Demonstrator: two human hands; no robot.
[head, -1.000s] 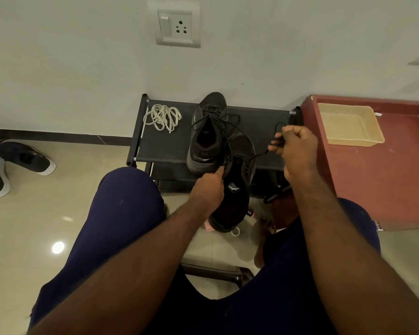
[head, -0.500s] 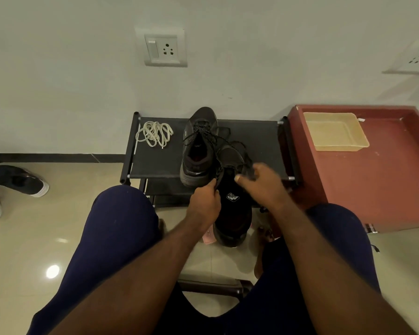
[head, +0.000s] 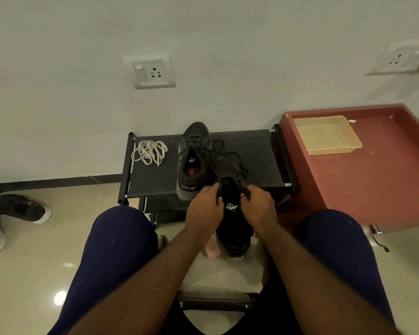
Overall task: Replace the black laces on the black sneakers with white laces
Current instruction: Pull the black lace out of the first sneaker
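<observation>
Right hand (head: 259,209) has come in from its raised position out to the right a second ago; it now sits low on the right rim of the held sneaker (head: 231,223), level with the left hand (head: 205,209), which stays on the left rim. Both hands have fingers curled, gripping the collar edges either side of the tongue. Cannot tell whether either also pinches the black lace (head: 237,169), which trails loose over the toe.

Held sneaker is between the knees, heel toward the person, toe reaching over the front rail of the black rack (head: 155,182) and just beside the second sneaker (head: 191,165). That one stands on the rack, still laced, heel at the front edge.

White laces (head: 149,152) lie coiled near the rack's left rail, apart from both sneakers. Bare fabric between coil and sneakers; more bare fabric right of the sneakers up to the right rail.

Red cabinet (head: 361,189) stands close against the rack's right end; beige tray (head: 334,151) in its far left corner. Another pair of shoes (head: 22,209) on the floor well to the left, open tile between them and the left knee.
</observation>
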